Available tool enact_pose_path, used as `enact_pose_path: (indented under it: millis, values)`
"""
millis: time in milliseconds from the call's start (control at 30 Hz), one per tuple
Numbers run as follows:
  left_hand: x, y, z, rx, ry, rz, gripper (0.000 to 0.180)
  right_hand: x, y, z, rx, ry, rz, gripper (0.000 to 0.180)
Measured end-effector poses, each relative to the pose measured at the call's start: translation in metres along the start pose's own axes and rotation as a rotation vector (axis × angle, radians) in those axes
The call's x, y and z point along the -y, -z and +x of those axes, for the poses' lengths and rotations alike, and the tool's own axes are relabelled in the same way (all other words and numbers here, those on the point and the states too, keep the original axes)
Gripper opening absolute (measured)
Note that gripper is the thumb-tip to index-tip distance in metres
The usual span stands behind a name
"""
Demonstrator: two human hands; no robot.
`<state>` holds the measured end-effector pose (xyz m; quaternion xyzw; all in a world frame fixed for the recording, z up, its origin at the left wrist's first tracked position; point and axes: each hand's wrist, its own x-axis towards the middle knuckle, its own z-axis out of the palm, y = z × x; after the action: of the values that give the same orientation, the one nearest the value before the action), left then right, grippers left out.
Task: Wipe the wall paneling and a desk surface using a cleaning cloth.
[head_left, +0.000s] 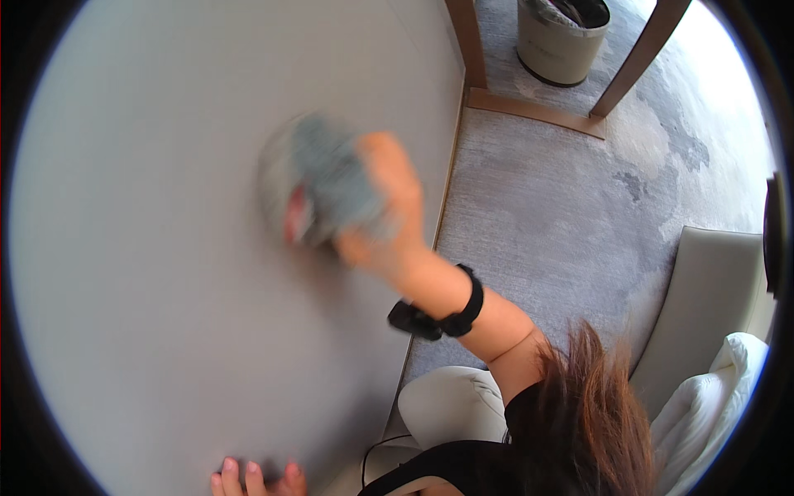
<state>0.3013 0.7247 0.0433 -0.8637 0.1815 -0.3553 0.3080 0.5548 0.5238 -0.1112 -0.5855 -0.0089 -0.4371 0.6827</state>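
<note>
Hair [591,413], brown and loose, falls nearest, right of the grey table [165,289]; a black top [463,467] shows beside it. Left hand [255,479]: only digits visible, somewhat parted, tips at the table's near end. Palm out of frame; cannot tell whether it holds anything.

Thin black cable [365,465] just off the table's near right edge. Rounded white form [451,401] near that same edge; cushion or trouser leg, cannot tell.

Right forearm crosses the table's right edge, black band with a small black unit [416,320] at the wrist. Right hand [389,194], motion-blurred, fingers closed round a bunched grey-blue cloth [335,178] above the table's surface, toward its far right part. Red patch on the bundle's lower side; contact with the table cannot be told.

Right of the table, well apart: pale padded panel [703,289], white bunched fabric [703,405] nearby. Mottled grey carpet [529,215] runs alongside the table. Beyond its far right edge, a brown frame [538,112], then a cream bin [561,50] with dark contents.
</note>
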Motion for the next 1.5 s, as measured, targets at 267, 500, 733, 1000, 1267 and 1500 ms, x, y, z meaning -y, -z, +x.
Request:
enact_pose_path:
  millis: [267, 500, 733, 1000, 1267, 1500]
  values:
    - [0.003, 0.010, 0.001, 0.154, -0.091, -0.071, 0.037, -0.138, 0.039, 0.059, -0.188, -0.325, -0.274, 0.029]
    - [0.001, -0.003, 0.015, 0.129, -0.156, 0.041, 0.042, -0.266, 0.087, 0.008, -0.325, -0.766, -0.211, 0.029]
    - [-0.006, 0.008, 0.030, 0.139, -0.160, 0.108, 0.041, -0.209, 0.062, 0.029, -0.218, -0.500, -0.158, 0.026]
    - [0.002, 0.030, 0.040, 0.598, -0.426, 0.153, 0.033, -0.189, 0.041, 0.107, -0.181, -0.228, -0.160, 0.026]
    - [0.033, -0.011, 0.028, 0.203, -0.718, 0.070, 0.033, -0.293, 0.062, 0.135, -0.238, -0.521, -0.421, 0.045]
    - [0.021, -0.039, 0.030, 0.226, -0.760, 0.145, 0.034, -0.409, 0.130, 0.022, -0.169, -0.928, -0.820, 0.048]
